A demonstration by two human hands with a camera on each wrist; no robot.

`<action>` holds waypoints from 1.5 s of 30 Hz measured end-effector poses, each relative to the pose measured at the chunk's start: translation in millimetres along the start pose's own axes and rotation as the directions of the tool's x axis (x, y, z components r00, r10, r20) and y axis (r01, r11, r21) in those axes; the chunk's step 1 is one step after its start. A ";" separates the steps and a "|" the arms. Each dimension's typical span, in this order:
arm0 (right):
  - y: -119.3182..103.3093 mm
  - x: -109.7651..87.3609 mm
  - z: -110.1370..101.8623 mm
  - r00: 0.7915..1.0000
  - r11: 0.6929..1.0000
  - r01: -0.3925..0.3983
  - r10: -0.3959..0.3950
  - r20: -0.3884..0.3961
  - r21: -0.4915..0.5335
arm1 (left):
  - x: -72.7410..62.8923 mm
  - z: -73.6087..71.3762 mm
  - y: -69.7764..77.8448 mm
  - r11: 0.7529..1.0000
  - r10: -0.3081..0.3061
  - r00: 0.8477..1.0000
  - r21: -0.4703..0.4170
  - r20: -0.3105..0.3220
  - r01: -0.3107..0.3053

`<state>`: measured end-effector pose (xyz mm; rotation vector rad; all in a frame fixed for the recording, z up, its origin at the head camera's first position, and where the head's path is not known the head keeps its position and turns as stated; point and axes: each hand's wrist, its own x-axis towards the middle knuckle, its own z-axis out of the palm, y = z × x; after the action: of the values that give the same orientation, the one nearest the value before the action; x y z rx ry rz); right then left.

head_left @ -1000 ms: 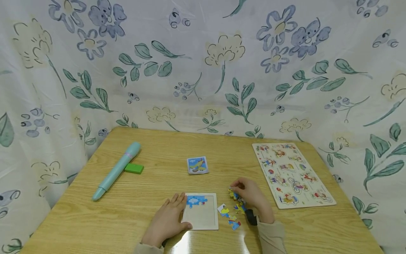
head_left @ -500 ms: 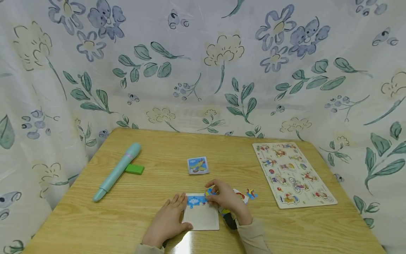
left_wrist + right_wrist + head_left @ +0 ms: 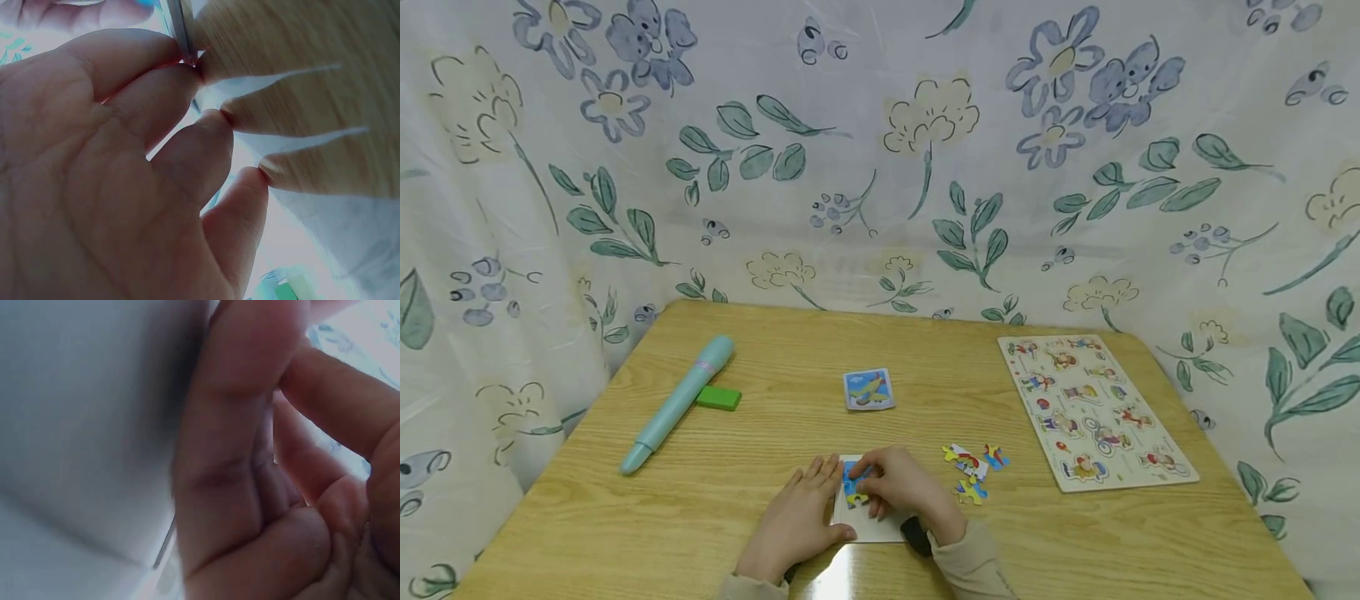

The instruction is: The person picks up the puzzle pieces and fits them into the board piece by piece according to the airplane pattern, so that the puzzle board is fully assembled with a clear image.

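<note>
A square wooden puzzle tray (image 3: 872, 532) lies near the front of the table, with blue pieces along its upper left. My left hand (image 3: 797, 515) rests at the tray's left side, fingers extended and thumb on the lower left edge; the left wrist view shows the fingertips (image 3: 215, 122) touching the table at the tray's rim. My right hand (image 3: 904, 483) is over the tray, its curled fingers on a blue-and-yellow puzzle piece (image 3: 855, 493) below the blue ones. Its fingers (image 3: 219, 456) hide that piece in the right wrist view and part of the tray in the head view.
Several loose puzzle pieces (image 3: 972, 490) lie right of the tray. A small airplane picture card (image 3: 868, 390) sits behind it. At the right is a figure puzzle board (image 3: 1097, 417); at the left, a mint-green tube (image 3: 677, 407) beside a green block (image 3: 718, 398).
My right hand has moved left from the loose pieces onto the tray, bringing a blue-and-yellow puzzle piece to the left side under the blue row. My left hand stays in place.
</note>
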<state>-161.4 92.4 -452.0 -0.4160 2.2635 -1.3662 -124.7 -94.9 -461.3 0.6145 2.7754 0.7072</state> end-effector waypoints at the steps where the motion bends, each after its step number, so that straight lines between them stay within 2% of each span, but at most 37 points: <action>1: -0.9 -0.2 1.0 1.000 1.000 -0.003 0.003 -0.005 -0.007 | 0.2 -0.1 0.1 1.000 0.001 1.000 0.001 0.000 -0.001; 11: -6.4 -3.8 6.4 0.992 0.992 -0.076 0.064 -0.110 -0.100 | 2.1 -1.1 2.1 1.000 0.011 1.000 0.002 -0.002 -0.011; 18: -7.5 -3.4 9.2 0.980 0.954 -0.089 0.033 -0.194 -0.287 | 4.0 -1.5 3.6 1.000 0.019 1.000 0.012 -0.008 -0.019; 23: -5.8 -3.0 9.8 0.977 0.943 -0.093 0.025 -0.209 -0.319 | 5.0 -1.6 4.6 1.000 0.021 1.000 0.011 -0.004 -0.021; 26: -3.2 -3.6 9.1 0.980 0.949 -0.087 0.027 -0.197 -0.304 | 4.8 -1.1 5.1 1.000 0.019 1.000 0.015 -0.002 -0.019; 30: 3.2 -7.2 1.0 0.992 0.982 -0.056 0.034 -0.119 -0.182 | 2.3 0.3 5.5 1.000 0.008 1.000 0.010 0.007 -0.008; 33: 9.8 -12.8 -12.1 0.997 0.996 -0.017 0.010 -0.082 -0.090 | 0.5 1.7 5.2 1.000 -0.002 1.000 0.003 0.010 0.002; 36: 18.1 -20.6 -28.1 0.993 0.998 0.018 -0.025 -0.115 -0.055 | -0.1 2.7 4.5 1.000 -0.005 1.000 -0.003 0.004 0.005; 40: 30.9 -33.5 -49.6 0.970 0.998 0.009 -0.023 -0.244 -0.057 | -0.4 2.7 3.5 1.000 -0.003 1.000 -0.012 -0.012 0.003; 45: 42.8 -50.3 -71.5 0.897 0.991 -0.096 0.045 -0.440 -0.093 | -0.9 0.9 1.9 1.000 -0.004 1.000 -0.012 -0.017 0.003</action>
<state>-157.5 189.6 -449.9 -0.0571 2.6978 -1.4084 -123.0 -93.4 -461.0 0.6039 2.7850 0.7316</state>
